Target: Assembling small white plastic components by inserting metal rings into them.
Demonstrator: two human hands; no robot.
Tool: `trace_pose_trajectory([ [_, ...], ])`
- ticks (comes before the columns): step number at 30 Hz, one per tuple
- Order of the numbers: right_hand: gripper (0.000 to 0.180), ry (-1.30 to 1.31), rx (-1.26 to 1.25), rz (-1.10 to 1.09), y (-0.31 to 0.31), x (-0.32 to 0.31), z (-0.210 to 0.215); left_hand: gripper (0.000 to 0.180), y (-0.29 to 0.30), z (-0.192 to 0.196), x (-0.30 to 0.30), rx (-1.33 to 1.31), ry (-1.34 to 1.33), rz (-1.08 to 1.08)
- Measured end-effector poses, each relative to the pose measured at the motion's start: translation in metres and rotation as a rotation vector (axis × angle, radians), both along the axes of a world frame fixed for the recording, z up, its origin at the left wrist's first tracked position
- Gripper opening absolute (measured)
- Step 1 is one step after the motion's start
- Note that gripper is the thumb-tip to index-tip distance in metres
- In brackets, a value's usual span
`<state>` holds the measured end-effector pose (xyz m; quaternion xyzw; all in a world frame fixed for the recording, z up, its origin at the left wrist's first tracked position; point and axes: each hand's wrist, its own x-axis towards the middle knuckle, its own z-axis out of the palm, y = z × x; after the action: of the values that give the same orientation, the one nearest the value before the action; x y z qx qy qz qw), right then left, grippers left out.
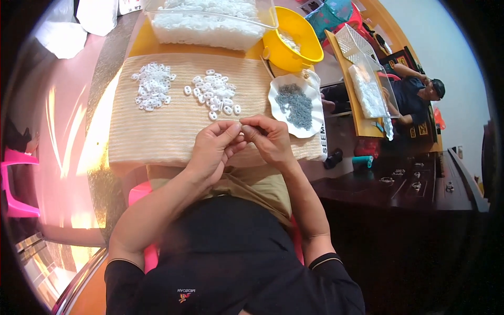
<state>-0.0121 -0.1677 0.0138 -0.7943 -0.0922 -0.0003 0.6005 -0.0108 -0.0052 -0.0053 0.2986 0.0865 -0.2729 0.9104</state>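
My left hand [211, 151] and my right hand [271, 143] meet at the near edge of the cloth-covered table [149, 134]. Thumb and fingers of both are pinched together, tip against tip; whatever lies between them is too small and hidden to make out. Just beyond my hands is a loose pile of small white oval plastic pieces with two holes each [214, 93]. Farther left lies a second heap of similar white pieces [153, 86]. To the right of my right hand, a white wavy-rimmed dish [274, 97] holds many tiny grey parts [299, 109].
A clear plastic bin [270, 23] full of white pieces stands at the far edge, beside a yellow bucket [311, 50]. At the right, a person in dark clothes [415, 97] sits by another table with a tray of white pieces [366, 92]. A pink stool [21, 211] stands far left.
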Motion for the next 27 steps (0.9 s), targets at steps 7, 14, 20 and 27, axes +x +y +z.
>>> trace_pose_trajectory([
  [7, 0.014, 0.068, 0.123, -0.077, -0.003, -0.012, 0.001, 0.013, -0.002, 0.002, 0.000, 0.038, -0.039, -0.091],
  [14, 0.013, -0.349, -0.481, -0.163, -0.037, -0.008, 0.015, 0.012, -0.004, -0.002, -0.004, 0.071, -0.033, -0.130],
  [20, 0.026, -0.437, -1.069, -0.290, -0.072, -0.009, 0.018, 0.011, -0.003, -0.005, -0.003, 0.082, -0.017, -0.113],
  [27, 0.030, -0.411, -1.130, -0.268, -0.081, -0.009, 0.003, 0.008, -0.004, -0.005, -0.004, 0.083, -0.019, -0.103],
])
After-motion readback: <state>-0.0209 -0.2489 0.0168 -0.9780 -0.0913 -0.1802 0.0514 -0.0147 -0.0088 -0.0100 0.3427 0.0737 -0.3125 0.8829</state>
